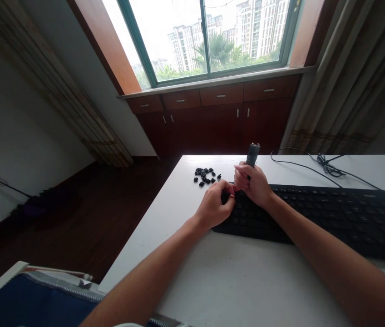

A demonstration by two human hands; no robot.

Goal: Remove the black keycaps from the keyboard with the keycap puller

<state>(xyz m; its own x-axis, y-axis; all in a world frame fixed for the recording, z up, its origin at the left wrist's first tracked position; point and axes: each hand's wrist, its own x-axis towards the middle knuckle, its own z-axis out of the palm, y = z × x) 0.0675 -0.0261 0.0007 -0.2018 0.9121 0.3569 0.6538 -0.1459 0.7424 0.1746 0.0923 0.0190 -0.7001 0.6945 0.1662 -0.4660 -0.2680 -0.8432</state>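
Grey tool (253, 154) upright in right-hand grip (254, 184)

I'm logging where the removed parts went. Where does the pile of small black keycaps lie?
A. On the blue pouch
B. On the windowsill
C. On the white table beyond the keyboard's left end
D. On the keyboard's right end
C: the keycaps lie on the white table, just past the keyboard.
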